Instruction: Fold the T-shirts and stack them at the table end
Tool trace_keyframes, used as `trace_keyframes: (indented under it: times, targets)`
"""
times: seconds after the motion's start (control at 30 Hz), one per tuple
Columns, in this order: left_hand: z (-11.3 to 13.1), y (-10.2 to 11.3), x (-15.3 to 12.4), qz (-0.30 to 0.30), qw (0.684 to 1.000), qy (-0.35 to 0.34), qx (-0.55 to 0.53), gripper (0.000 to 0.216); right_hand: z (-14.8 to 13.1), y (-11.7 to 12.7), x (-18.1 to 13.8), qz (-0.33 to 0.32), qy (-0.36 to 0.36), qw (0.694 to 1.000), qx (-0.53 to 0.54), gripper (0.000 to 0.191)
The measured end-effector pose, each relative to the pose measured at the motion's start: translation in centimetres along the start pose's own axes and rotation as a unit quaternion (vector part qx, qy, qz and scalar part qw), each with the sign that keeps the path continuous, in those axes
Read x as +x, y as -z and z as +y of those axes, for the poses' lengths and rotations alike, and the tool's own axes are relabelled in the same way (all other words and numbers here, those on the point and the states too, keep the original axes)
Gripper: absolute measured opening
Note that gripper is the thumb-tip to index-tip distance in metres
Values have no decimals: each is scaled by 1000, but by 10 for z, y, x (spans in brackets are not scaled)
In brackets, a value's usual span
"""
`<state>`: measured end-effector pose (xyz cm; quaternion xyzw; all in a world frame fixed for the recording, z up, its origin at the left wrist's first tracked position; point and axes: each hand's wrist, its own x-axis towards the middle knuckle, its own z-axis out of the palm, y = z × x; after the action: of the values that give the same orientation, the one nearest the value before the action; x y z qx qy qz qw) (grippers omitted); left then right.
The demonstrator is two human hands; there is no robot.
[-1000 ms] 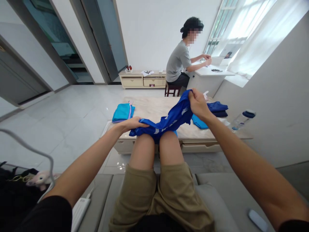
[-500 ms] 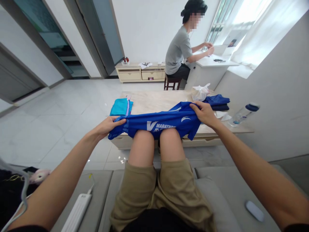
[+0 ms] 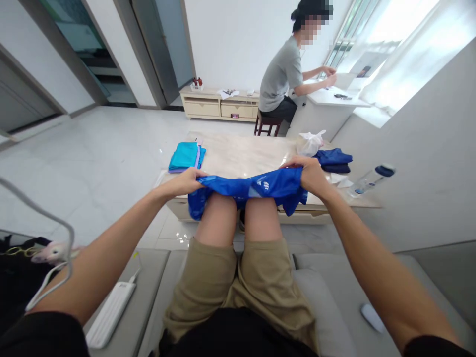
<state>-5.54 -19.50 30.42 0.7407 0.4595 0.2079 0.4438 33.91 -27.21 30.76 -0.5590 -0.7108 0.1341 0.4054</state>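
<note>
A blue T-shirt (image 3: 238,187) with white printing lies across my knees, stretched sideways between my two hands. My left hand (image 3: 188,182) pinches its left end, while loose cloth hangs below beside my left knee. At the other end my right hand (image 3: 310,174) grips the shirt, its fingers partly hidden behind the fabric. The large lettering is folded out of sight; a small white logo shows near the middle. Just beyond my left hand sits a folded stack of turquoise and purple clothes (image 3: 186,156). Past my right hand lie folded dark blue clothes (image 3: 334,159).
A low table (image 3: 241,153) stands before my knees, bearing a white plastic bag (image 3: 311,143) and a clear bottle (image 3: 372,181). On the grey sofa are a white power strip (image 3: 111,315) and a white mouse-like object (image 3: 372,317). A person (image 3: 280,77) sits at a white desk (image 3: 334,99).
Both hands have drawn a little closer together and turned the shirt's edge over. The large white lettering has gone from sight, and a different small logo shows. My view has shifted slightly.
</note>
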Motion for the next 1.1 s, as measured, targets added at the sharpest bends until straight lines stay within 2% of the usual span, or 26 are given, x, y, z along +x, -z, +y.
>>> trace_keyframes:
  times: [0.07, 0.17, 0.23, 0.27, 0.33, 0.4, 0.47, 0.5, 0.53, 0.6, 0.67, 0.7, 0.73, 0.77, 0.83, 0.9, 1.0, 1.1]
  targets:
    - [11, 12, 3, 82, 996, -21, 4, 35, -20, 9, 12, 26, 36, 999, -15, 14]
    - [37, 54, -14, 229, 969, -83, 44, 41, -59, 38, 27, 116, 92, 988, -40, 23]
    - [47, 76, -31, 276, 947, -107, 122, 46, -73, 51, 28, 164, 127, 977, -55, 23]
    - [47, 80, -38, 277, 940, -118, 162, 48, -73, 52, 26, 163, 136, 975, -62, 21]
    - [37, 75, -47, 243, 937, -132, 213, 49, -56, 47, 19, 115, 131, 982, -76, 15]
    - [19, 58, -46, 178, 952, -129, 212, 36, -30, 35, 14, 65, 105, 988, -89, 15]
    - [4, 43, -40, 120, 970, -97, 186, 23, -9, 28, 13, 58, 84, 989, -106, 21]
    - [0, 39, -37, 111, 975, -80, 175, 21, -4, 28, 13, 66, 80, 988, -115, 24]
    - [0, 38, -36, 122, 975, -69, 170, 21, -3, 30, 14, 78, 77, 986, -125, 27]
    - [6, 44, -36, 207, 958, -76, 185, 24, -10, 37, 16, 123, 76, 979, -146, 29]
    - [15, 53, -40, 322, 912, -116, 224, 27, -18, 43, 15, 182, 78, 965, -173, 29]
    - [18, 57, -41, 360, 889, -141, 244, 28, -19, 44, 12, 202, 78, 958, -188, 29]
    - [19, 59, -41, 372, 876, -162, 261, 29, -18, 43, 9, 208, 77, 954, -201, 28]
    - [17, 61, -40, 359, 874, -174, 276, 28, -14, 41, 6, 200, 74, 954, -211, 28]
    - [10, 62, -35, 307, 888, -171, 298, 26, -1, 36, 1, 163, 58, 960, -221, 28]
    - [1, 64, -28, 282, 895, -163, 304, 28, 10, 37, 0, 142, 52, 963, -222, 29]
    - [-3, 73, -22, 330, 873, -202, 297, 32, 15, 47, 5, 173, 86, 955, -225, 26]
    - [1, 82, -22, 413, 822, -250, 301, 31, 11, 56, 10, 224, 98, 945, -216, 19]
